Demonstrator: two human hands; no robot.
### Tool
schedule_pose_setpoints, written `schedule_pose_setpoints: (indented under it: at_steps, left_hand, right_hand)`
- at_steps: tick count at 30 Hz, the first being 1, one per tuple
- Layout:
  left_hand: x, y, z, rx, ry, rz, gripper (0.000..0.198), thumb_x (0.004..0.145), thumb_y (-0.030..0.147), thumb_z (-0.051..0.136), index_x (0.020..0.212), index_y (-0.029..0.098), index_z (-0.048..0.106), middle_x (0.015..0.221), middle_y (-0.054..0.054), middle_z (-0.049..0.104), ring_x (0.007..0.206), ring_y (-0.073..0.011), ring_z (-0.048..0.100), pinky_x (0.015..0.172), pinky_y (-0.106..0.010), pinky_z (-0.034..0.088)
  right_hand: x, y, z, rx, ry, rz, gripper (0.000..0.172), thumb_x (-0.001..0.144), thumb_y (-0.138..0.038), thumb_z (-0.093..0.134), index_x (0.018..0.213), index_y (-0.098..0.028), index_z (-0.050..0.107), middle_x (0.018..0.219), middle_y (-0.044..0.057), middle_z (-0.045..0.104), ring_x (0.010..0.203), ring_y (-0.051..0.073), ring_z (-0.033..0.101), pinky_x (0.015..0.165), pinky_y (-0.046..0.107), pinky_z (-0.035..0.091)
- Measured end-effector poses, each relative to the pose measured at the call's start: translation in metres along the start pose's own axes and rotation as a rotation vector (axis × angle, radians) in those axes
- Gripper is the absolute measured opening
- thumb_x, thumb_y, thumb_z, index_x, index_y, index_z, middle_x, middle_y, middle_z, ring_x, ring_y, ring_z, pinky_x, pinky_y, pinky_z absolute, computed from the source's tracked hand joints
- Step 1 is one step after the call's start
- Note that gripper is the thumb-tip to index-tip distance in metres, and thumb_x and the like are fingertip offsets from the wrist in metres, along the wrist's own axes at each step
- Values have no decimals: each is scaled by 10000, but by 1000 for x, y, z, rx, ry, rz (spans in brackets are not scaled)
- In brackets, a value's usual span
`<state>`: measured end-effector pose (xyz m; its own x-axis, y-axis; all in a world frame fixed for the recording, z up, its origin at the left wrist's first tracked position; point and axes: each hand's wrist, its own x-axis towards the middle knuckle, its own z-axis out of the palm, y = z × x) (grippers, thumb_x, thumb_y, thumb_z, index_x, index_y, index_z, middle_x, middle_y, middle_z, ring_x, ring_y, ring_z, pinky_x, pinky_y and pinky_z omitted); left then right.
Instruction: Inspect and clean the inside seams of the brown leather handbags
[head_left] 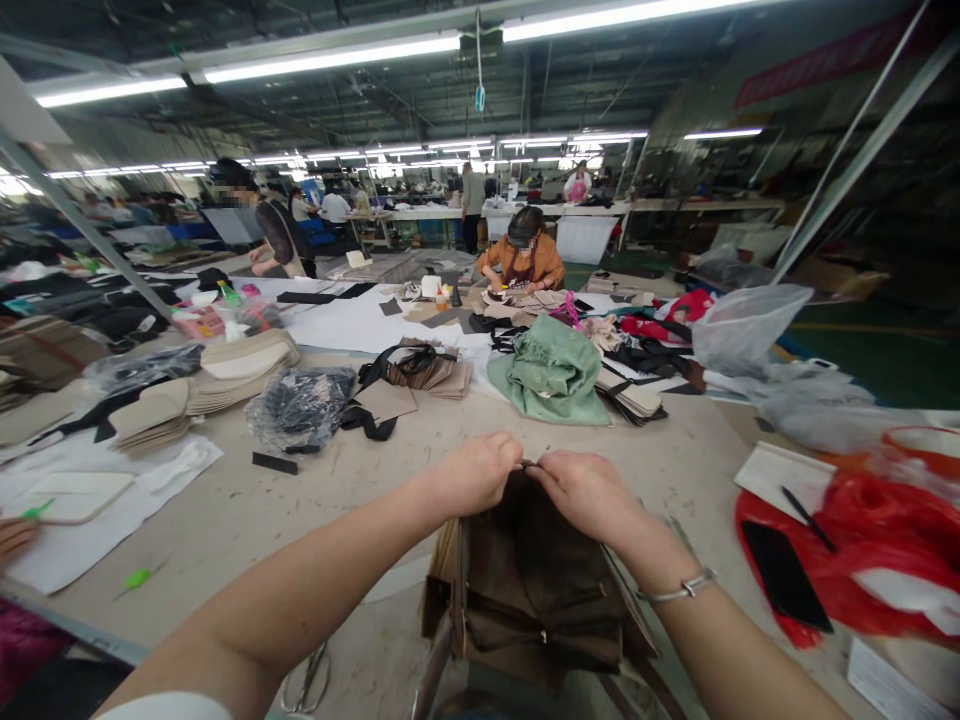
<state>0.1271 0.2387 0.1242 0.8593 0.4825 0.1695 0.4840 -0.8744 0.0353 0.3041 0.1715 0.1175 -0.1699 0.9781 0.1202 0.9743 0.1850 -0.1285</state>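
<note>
A brown bag [525, 580] stands on the table in front of me, its dark inside showing toward the camera. My left hand [480, 470] pinches the bag's far top edge from the left. On the same edge, just to the right, my right hand [589, 490] has its thumb and fingers closed. A short stretch of the edge shows between the two hands. Straps hang down at the bag's near side. Below my left forearm lies a pair of scissors [306, 680], partly cut off by the frame.
Beyond my hands lie a green cloth bundle [551, 370], a clear plastic bag with dark contents [300, 408] and stacks of beige pieces [244, 370]. To the right, a black phone [787, 575] rests on red plastic [885, 530]. A co-worker's hand [15, 540] is at far left; another person sits opposite.
</note>
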Motion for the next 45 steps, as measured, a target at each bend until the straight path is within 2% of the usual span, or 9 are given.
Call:
schedule_pose_setpoints:
  at_steps: [4, 7, 11, 16, 21, 23, 27, 40, 45]
  left_hand:
    - [2, 0, 2, -17, 7, -1, 97, 862, 173, 402, 863, 158, 498, 828, -56, 575, 750, -169, 569, 652, -271, 461]
    - [3, 0, 5, -42, 22, -1, 110, 869, 207, 409, 873, 151, 503, 828, -60, 579, 752, -173, 574, 656, -274, 465]
    - [2, -6, 6, -97, 42, -2, 125, 875, 168, 381, 874, 162, 506, 819, -46, 585, 749, -165, 575, 686, -279, 474]
    - [-7, -18, 4, -305, 86, 12, 84, 853, 192, 472, 914, 170, 525, 898, -34, 619, 894, -162, 578, 950, -359, 406]
    - [-10, -22, 7, -597, 95, -128, 695, 745, 292, 655, 1330, 167, 300, 1168, -95, 593, 1037, -185, 575, 887, -313, 461]
    - [-8, -24, 11, -527, 48, -210, 614, 733, 351, 664, 1272, 172, 432, 1113, -85, 637, 986, -203, 603, 855, -312, 467]
    - [-6, -27, 14, -418, -15, -253, 247, 802, 397, 575, 932, 218, 684, 899, -13, 712, 814, -170, 641, 742, -245, 459]
    - [-8, -23, 8, -218, -39, -211, 315, 885, 360, 438, 806, 187, 688, 784, -27, 699, 729, -162, 618, 661, -242, 423]
    - [-6, -22, 5, -277, -53, -204, 312, 892, 336, 435, 756, 176, 667, 720, -12, 674, 675, -131, 593, 632, -218, 405]
  right_hand:
    - [-2, 4, -1, 89, 26, -75, 309, 866, -483, 475, 971, -243, 640, 838, 25, 682, 747, 172, 609, 629, 253, 373]
    - [1, 4, -2, 122, 44, -115, 420, 799, -523, 558, 1121, -255, 593, 890, 27, 674, 796, 184, 604, 661, 256, 387]
    - [10, -2, -2, 72, 57, -101, 231, 888, -365, 476, 906, -237, 667, 839, 21, 664, 757, 156, 592, 634, 249, 360]
    - [15, -2, 0, 89, 64, -161, 214, 887, -295, 475, 786, -217, 646, 745, -1, 633, 696, 132, 560, 599, 250, 317]
    - [16, 7, 3, 116, 92, -161, 229, 885, -304, 478, 737, -207, 624, 717, -3, 611, 674, 127, 531, 593, 249, 295]
    - [17, 9, 4, 134, 93, -170, 229, 883, -303, 482, 727, -206, 618, 707, -6, 604, 669, 126, 526, 594, 249, 293]
    - [18, 10, 4, 184, 96, -171, 242, 886, -303, 480, 710, -204, 613, 682, -7, 589, 659, 124, 522, 587, 245, 294]
    - [23, 8, 5, 259, 67, -192, 248, 896, -320, 472, 729, -210, 618, 705, -8, 597, 688, 125, 537, 616, 228, 332]
    - [24, 7, 5, 261, 69, -191, 281, 906, -335, 449, 719, -207, 614, 700, -8, 600, 684, 123, 539, 619, 227, 339]
